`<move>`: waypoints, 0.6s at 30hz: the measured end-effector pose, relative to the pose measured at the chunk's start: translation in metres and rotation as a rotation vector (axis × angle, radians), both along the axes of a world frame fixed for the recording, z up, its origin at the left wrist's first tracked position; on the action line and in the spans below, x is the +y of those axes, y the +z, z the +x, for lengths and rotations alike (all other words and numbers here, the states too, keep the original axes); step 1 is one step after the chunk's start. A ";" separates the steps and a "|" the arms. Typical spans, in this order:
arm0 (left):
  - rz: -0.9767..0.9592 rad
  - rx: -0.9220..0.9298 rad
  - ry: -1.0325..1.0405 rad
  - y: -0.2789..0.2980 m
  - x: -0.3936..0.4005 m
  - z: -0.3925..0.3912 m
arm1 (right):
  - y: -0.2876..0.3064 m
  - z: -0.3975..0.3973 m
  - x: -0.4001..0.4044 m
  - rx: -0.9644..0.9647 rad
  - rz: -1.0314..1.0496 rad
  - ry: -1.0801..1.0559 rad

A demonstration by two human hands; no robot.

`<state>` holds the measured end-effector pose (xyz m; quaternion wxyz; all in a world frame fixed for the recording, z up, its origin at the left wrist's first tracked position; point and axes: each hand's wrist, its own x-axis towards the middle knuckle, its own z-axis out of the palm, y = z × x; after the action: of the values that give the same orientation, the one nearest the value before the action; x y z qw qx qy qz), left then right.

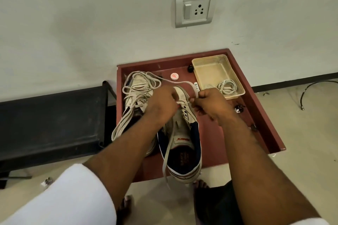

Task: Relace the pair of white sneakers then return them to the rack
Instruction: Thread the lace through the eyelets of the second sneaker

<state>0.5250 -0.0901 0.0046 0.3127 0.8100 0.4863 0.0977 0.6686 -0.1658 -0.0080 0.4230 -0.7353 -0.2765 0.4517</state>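
Two white sneakers lie on a red-brown tray table [263,115]. The right sneaker [184,133] has a navy lining and points away from me. My left hand [161,104] rests on its forefoot with the fingers curled at the eyelets. My right hand [210,103] pinches a white lace [196,91] that loops up from the eyelets and runs off to the left. Another end of lace [166,155] hangs over the sneaker's heel. The left sneaker [136,93] lies beside it under a loose tangle of lace.
A cream plastic tray [204,71] at the table's back right holds a coiled lace [227,86]. A small round tin [174,76] and a black knob [190,68] lie near the back edge. A black rack [51,120] stands on the left. A wall socket [194,10] is above.
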 end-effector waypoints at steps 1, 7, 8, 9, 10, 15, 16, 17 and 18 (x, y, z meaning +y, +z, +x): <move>-0.049 0.057 -0.011 -0.004 -0.001 0.002 | -0.004 -0.003 0.001 0.008 -0.003 -0.005; 0.010 0.188 -0.031 -0.018 0.011 0.017 | -0.017 0.003 0.002 -0.142 -0.016 0.038; 0.007 0.188 -0.027 -0.019 0.011 0.018 | -0.017 0.004 0.002 -0.181 -0.014 0.055; 0.004 0.193 -0.021 -0.022 0.010 0.018 | -0.017 0.004 0.002 -0.209 -0.012 0.065; 0.006 0.196 -0.013 -0.024 0.010 0.018 | -0.018 0.003 0.003 -0.232 -0.008 0.071; 0.013 0.171 0.003 -0.031 0.011 0.016 | -0.021 0.004 0.008 -0.282 0.052 0.043; 0.007 0.165 0.007 -0.031 0.011 0.016 | -0.022 0.004 0.009 -0.296 0.059 0.043; 0.002 0.157 0.012 -0.032 0.011 0.016 | -0.022 0.004 0.009 -0.310 0.066 0.044; -0.006 0.149 0.016 -0.032 0.012 0.015 | -0.022 0.003 0.010 -0.321 0.074 0.046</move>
<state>0.5400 -0.0781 -0.0277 0.2772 0.8102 0.5151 0.0384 0.6721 -0.1560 -0.0303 0.3898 -0.7754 -0.3736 0.3276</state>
